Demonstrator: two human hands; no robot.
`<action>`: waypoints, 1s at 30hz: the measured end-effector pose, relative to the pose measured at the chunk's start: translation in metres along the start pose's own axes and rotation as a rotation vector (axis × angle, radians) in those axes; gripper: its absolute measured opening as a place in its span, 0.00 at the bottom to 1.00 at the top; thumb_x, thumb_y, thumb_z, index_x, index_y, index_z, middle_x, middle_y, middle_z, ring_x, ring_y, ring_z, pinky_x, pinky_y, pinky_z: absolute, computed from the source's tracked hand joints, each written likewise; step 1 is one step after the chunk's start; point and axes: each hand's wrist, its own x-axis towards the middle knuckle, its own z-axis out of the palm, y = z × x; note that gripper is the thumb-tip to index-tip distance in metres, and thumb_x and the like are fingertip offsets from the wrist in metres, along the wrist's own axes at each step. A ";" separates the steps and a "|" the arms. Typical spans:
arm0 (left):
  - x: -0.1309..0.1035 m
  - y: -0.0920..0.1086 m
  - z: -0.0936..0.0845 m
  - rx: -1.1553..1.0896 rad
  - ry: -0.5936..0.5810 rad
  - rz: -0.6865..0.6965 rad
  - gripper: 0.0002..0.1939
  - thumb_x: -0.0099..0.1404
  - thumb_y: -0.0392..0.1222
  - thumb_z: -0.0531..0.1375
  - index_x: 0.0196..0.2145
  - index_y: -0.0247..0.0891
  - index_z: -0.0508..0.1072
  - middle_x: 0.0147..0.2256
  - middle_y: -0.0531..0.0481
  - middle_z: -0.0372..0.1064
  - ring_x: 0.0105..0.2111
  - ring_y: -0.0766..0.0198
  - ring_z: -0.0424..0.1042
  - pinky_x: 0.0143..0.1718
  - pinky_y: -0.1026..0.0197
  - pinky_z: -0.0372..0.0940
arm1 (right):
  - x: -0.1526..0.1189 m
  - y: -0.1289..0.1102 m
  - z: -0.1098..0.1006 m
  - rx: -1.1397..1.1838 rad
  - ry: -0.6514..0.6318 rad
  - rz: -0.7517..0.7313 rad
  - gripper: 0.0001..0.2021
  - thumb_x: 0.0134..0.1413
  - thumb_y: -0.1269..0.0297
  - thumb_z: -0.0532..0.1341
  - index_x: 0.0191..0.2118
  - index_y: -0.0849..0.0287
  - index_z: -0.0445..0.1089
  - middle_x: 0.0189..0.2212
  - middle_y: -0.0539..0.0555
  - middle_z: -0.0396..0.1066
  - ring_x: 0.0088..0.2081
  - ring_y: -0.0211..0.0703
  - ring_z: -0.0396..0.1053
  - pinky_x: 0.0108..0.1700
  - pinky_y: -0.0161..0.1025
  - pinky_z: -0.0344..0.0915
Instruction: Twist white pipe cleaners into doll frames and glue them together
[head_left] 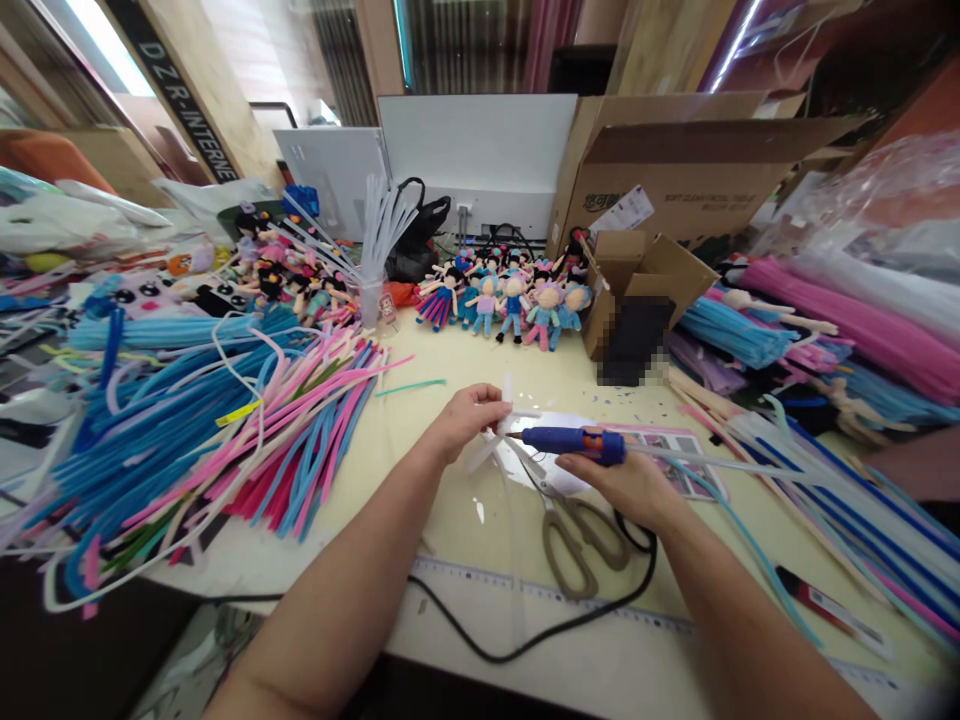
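My left hand pinches a white ribbon-like piece whose strips spread out below the fingers. In my right hand is a blue glue gun, its tip pointing left and touching or nearly touching the white piece. A clear glue stick sticks out behind the gun. Scissors with grey-brown handles lie on the table under my right hand, with white paper beneath their blades.
Bundles of coloured pipe cleaners cover the left, more strips the right. Small dolls stand at the back beside an open cardboard box. A black cable curves along the front over a ruler.
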 end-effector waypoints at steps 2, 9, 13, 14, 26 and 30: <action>0.000 0.000 -0.001 -0.012 -0.003 -0.002 0.11 0.48 0.44 0.63 0.26 0.35 0.67 0.20 0.57 0.60 0.20 0.72 0.59 0.25 0.65 0.53 | 0.000 0.000 0.000 -0.002 0.006 0.012 0.11 0.43 0.53 0.62 0.28 0.55 0.73 0.24 0.49 0.74 0.28 0.45 0.69 0.31 0.39 0.64; 0.000 -0.001 -0.002 -0.033 -0.019 -0.005 0.11 0.49 0.44 0.63 0.26 0.35 0.67 0.21 0.57 0.61 0.21 0.72 0.59 0.25 0.66 0.53 | 0.000 0.002 0.000 -0.017 0.006 0.105 0.12 0.42 0.51 0.63 0.28 0.54 0.75 0.25 0.50 0.75 0.31 0.49 0.71 0.34 0.43 0.66; 0.000 -0.001 -0.002 -0.049 -0.027 -0.007 0.11 0.48 0.44 0.63 0.27 0.34 0.68 0.21 0.57 0.61 0.21 0.72 0.59 0.25 0.66 0.53 | 0.001 0.006 0.000 0.001 -0.002 0.134 0.13 0.41 0.50 0.64 0.29 0.54 0.75 0.26 0.50 0.75 0.32 0.50 0.71 0.35 0.44 0.66; -0.001 -0.001 -0.002 -0.052 -0.029 -0.007 0.12 0.48 0.44 0.64 0.27 0.34 0.68 0.22 0.57 0.61 0.21 0.72 0.59 0.25 0.66 0.53 | 0.001 0.007 0.000 0.010 -0.005 0.136 0.13 0.41 0.50 0.64 0.30 0.54 0.75 0.26 0.50 0.75 0.32 0.50 0.71 0.35 0.44 0.66; -0.001 0.004 -0.002 -0.062 -0.037 0.015 0.12 0.47 0.45 0.64 0.27 0.35 0.69 0.22 0.56 0.62 0.22 0.72 0.58 0.26 0.65 0.52 | 0.001 0.008 -0.001 0.022 0.014 0.136 0.12 0.41 0.51 0.64 0.30 0.53 0.76 0.27 0.51 0.77 0.34 0.54 0.73 0.37 0.47 0.67; -0.001 0.003 -0.002 -0.065 -0.040 0.024 0.12 0.47 0.45 0.64 0.28 0.35 0.69 0.23 0.56 0.62 0.22 0.71 0.59 0.26 0.65 0.53 | 0.001 0.007 -0.002 0.016 0.017 0.147 0.11 0.41 0.52 0.65 0.28 0.53 0.76 0.26 0.50 0.76 0.33 0.52 0.72 0.34 0.45 0.68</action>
